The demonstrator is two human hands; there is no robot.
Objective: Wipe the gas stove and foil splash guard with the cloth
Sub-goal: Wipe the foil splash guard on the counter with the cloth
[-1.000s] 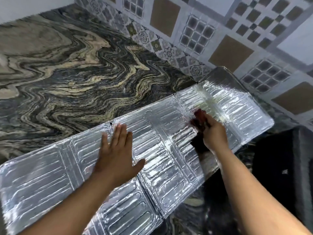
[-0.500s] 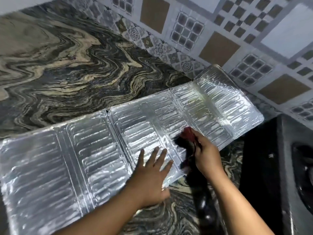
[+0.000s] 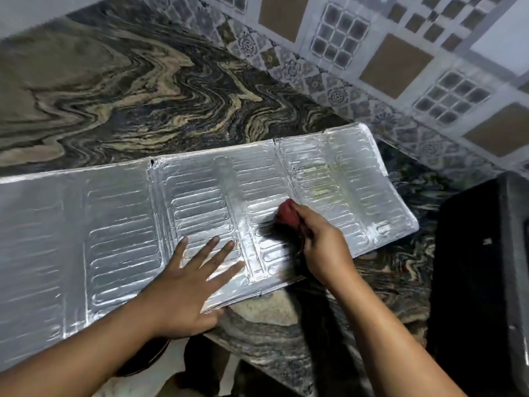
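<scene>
Swirled dark marble countertop (image 3: 143, 90) carries foil splash guard (image 3: 120, 224) lying flat; black stove (image 3: 472, 267) at right edge.

A marbled countertop (image 3: 137, 90) is filling the frame from nine o'clock through the centre, its dark grey stone swirling with cream and tan veins. A tiled wall (image 3: 400, 61) is rising behind it from twelve o'clock to three o'clock, showing plain brown squares, grey grid-pattern squares and a band of floral border tiles (image 3: 289, 67) running just above the counter's back edge. Soft, even light is falling across the stone, giving it a dull sheen. Down at six o'clock, the counter's front edge is dropping away to a pale floor (image 3: 177, 362), lying blurred and partly in shadow.
</scene>
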